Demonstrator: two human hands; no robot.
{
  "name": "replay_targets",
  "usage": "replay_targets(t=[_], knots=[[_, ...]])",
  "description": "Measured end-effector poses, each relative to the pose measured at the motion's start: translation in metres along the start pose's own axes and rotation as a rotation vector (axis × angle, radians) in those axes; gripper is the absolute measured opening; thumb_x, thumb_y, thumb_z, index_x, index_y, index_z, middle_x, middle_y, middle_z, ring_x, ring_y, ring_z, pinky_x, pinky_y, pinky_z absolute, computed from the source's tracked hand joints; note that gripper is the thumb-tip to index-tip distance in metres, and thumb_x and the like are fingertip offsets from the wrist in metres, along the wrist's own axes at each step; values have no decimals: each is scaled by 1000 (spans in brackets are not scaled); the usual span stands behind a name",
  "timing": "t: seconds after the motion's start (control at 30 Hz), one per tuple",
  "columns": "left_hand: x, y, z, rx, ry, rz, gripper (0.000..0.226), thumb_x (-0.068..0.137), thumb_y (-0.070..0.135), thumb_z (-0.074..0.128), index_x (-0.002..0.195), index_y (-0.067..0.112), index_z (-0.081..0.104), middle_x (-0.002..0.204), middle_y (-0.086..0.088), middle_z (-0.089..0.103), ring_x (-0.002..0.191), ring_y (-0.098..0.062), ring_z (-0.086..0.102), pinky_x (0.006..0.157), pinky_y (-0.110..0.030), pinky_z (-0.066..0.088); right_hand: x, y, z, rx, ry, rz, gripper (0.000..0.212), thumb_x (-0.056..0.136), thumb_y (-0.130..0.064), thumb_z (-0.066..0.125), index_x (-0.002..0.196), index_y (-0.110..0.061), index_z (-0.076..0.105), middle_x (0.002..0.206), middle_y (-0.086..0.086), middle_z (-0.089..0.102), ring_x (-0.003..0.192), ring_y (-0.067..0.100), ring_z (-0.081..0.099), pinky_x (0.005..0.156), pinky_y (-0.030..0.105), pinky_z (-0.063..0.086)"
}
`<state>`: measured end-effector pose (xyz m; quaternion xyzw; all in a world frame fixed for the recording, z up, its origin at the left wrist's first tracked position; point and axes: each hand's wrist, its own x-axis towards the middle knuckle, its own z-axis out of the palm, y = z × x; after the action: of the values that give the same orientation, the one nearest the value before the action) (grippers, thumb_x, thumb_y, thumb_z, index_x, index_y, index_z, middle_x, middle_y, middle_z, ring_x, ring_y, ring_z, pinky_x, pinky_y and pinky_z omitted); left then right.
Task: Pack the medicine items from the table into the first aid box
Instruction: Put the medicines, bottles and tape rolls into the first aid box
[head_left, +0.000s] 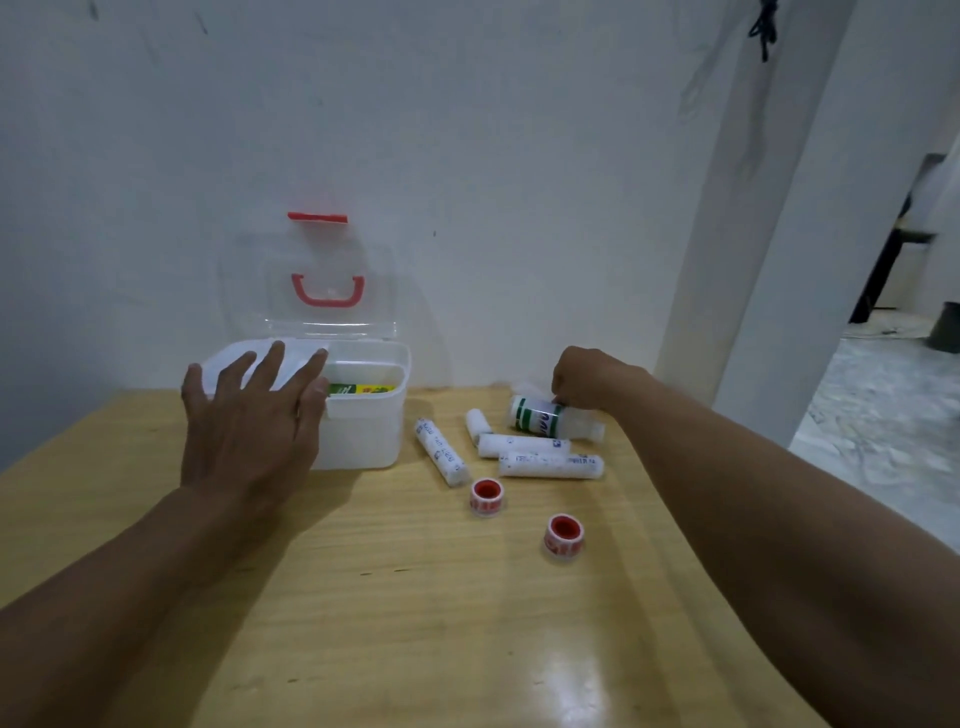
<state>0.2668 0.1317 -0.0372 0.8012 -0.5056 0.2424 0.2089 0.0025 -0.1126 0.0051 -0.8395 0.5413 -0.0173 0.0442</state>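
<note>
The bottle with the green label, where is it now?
The bottle lies on its side at the table's right, behind the bandage rolls, under the right hand.

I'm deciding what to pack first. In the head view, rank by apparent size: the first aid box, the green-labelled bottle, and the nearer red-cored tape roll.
1. first aid box, clearly the largest.
2. green-labelled bottle, lying on its side under the right hand.
3. nearer red-cored tape roll, smallest, though closer to the camera.

A wooden table (415, 597) stands against a white wall (519, 156).
</note>
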Motion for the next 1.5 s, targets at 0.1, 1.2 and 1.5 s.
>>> replay_targets(t=[0.1,1.2,1.5], knots=[[1,0,0,4,-5,1,59,98,54,8,146,39,39,152,-10,42,139,-34,36,113,-61,8,4,0,-4,7,-14,21,29,84,-21,73,109,-9,65,108,9,68,97,28,65,87,41,56],[2,-34,-10,-81,-114,-118,58,100,49,6,153,33,25,161,-4,25,151,-25,6,118,-56,-5,-67,-132,-104,-9,106,-370,51,75,-36,74,119,-13,70,103,-8,63,94,19,60,80,32,51],[0,-32,-11,-149,-116,-123,54,101,48,10,149,40,33,161,1,25,150,-22,4,118,-57,-4,-52,-199,-74,-72,28,-390,29,66,-35,81,68,-15,60,74,0,59,77,23,61,63,30,48]])
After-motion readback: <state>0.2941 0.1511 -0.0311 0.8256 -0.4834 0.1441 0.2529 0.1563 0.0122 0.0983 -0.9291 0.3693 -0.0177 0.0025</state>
